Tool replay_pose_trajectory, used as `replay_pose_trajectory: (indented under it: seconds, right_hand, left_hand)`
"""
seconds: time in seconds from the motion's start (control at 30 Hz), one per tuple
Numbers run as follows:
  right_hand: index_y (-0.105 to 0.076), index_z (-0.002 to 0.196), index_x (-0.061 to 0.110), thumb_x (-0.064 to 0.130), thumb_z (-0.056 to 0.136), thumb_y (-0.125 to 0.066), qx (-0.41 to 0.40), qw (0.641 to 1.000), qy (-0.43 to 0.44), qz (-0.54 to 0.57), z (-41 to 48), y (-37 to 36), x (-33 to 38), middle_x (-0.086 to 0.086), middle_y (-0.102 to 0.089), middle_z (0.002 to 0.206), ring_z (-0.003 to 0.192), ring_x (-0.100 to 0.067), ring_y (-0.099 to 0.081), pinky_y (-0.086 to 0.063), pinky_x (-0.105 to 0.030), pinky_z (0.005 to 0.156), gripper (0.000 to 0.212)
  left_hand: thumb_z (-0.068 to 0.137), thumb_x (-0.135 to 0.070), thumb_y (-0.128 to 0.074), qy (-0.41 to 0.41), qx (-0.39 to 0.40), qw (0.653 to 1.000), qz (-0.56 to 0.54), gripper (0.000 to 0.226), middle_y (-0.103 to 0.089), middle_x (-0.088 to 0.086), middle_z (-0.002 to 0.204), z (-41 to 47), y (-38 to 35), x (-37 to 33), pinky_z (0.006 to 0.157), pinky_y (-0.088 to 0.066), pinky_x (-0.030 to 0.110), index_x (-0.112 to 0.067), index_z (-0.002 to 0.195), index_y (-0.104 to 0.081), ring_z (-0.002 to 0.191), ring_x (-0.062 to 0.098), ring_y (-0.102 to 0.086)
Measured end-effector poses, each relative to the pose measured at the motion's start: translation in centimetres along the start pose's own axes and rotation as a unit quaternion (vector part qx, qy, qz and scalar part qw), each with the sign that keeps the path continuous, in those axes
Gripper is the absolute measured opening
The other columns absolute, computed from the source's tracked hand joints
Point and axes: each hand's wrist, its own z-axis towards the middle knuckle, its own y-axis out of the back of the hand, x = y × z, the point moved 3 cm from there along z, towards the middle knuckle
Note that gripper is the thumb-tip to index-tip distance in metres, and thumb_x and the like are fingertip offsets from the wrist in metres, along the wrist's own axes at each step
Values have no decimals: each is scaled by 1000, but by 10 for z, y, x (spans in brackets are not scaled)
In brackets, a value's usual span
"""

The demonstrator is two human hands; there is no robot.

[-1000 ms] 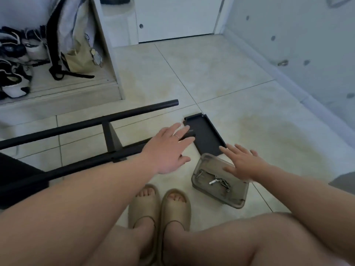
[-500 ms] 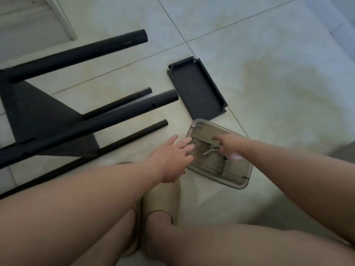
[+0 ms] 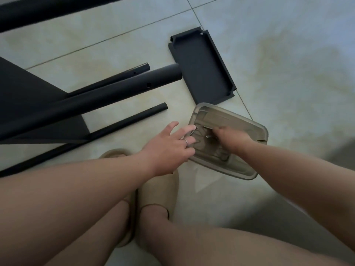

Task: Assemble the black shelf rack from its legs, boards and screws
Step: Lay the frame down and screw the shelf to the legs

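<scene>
A clear plastic box with loose screws sits on the tiled floor in front of my feet. My right hand reaches down into it, knuckles up, fingers curled onto the screws; the fingertips are hidden. My left hand lies with straight, spread fingers over the box's left rim, a thin metal piece by its fingertips. A small black board lies just beyond the box. To the left, the part-built black rack lies on its side, with a thick leg and a dark panel.
Two thin black tubes lie on the floor either side of the thick leg. Another black leg crosses the top left. My feet in beige slippers are close under the box. Bare tiles spread to the right.
My head has tilted down and closer. My right hand has gone from above the box into it and curled onto the screws. My left hand has left the rack leg and come to the box's rim.
</scene>
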Motion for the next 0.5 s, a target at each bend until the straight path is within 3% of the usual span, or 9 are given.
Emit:
replay_pose_trajectory:
  seconds: [0.1, 0.2, 0.27, 0.37, 0.5]
  right_hand:
    - [-54, 123, 13, 22, 100, -51, -7, 1000, -9, 25, -7, 10, 0, -13, -61, 115, 103, -36, -63, -44, -37, 71, 26]
    - [-53, 103, 16, 27, 93, -58, -32, 997, -20, 69, -25, 32, 3, -9, -57, 98, 85, -34, -59, -44, -36, 66, 15]
    - [-51, 95, 16, 25, 90, -60, -51, 993, -15, 104, -41, 53, 6, -7, -59, 93, 78, -31, -57, -46, -36, 64, 13]
    - [-50, 85, 20, 19, 88, -65, -69, 985, 4, 160, -71, 94, 15, -6, -59, 87, 69, -23, -58, -46, -31, 57, 15]
    - [-54, 79, 27, 14, 90, -63, -113, 975, 24, 191, -123, 146, 36, 6, -61, 82, 79, -22, -60, -49, -31, 67, 19]
  left_hand:
    - [101, -34, -48, 6, 34, 999, -2, 20, -45, 2, 151, 4, -1, -1, 117, -19, 55, -23, 114, -60, 153, 29, -9]
    - [96, -33, -55, 12, 90, 996, 3, 31, -27, 5, 162, 2, 9, -1, 118, -18, 50, -24, 126, -54, 154, 26, -3]
    - [92, -31, -61, 16, 107, 994, 12, 38, -28, 5, 161, -2, 24, 0, 115, -26, 45, -25, 128, -51, 151, 27, -15]
    - [95, -26, -56, 18, 147, 989, -8, 37, -50, 1, 142, -14, 62, 3, 98, -44, 40, -25, 131, -52, 127, 25, -47]
    - [97, -20, -45, 63, 180, 981, -29, 29, -63, -1, 116, -45, 124, 9, 80, -54, 41, -25, 122, -59, 99, 25, -63]
